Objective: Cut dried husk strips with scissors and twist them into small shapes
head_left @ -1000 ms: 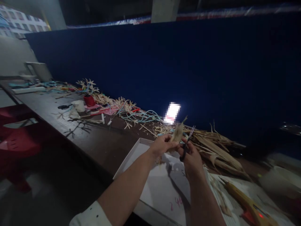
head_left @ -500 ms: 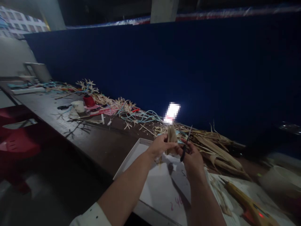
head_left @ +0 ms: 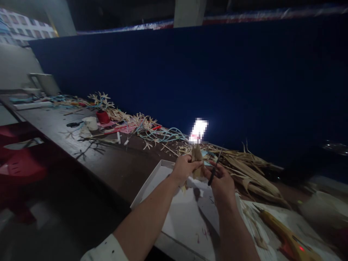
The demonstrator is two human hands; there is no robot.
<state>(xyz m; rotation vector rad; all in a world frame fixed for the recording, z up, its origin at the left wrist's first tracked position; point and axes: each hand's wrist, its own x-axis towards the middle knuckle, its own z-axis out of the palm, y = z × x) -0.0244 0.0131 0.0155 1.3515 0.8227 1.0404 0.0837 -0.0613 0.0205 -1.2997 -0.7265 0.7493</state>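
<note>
My left hand (head_left: 183,169) pinches a folded piece of dried corn husk (head_left: 197,154) between thumb and fingers. My right hand (head_left: 223,186) is closed around a slim dark pair of scissors (head_left: 214,170), blades pointing up. Its fingertips touch the lower right side of the husk piece. Both hands are over a shallow white box (head_left: 176,215) with red writing inside. Scraps lie in the box below the husk piece. The exact grip on the scissors is partly hidden.
Behind my right hand lies a heap of dried husks (head_left: 252,166). A yellow glue gun (head_left: 285,230) with a red light rests at the lower right. Blue-green wires (head_left: 168,134), husk flowers and a red thread spool (head_left: 103,116) line the table's back. A bright screen (head_left: 199,130) stands ahead.
The husk piece and my left fingers have shifted slightly left. My right hand and the scissors stay almost in place.
</note>
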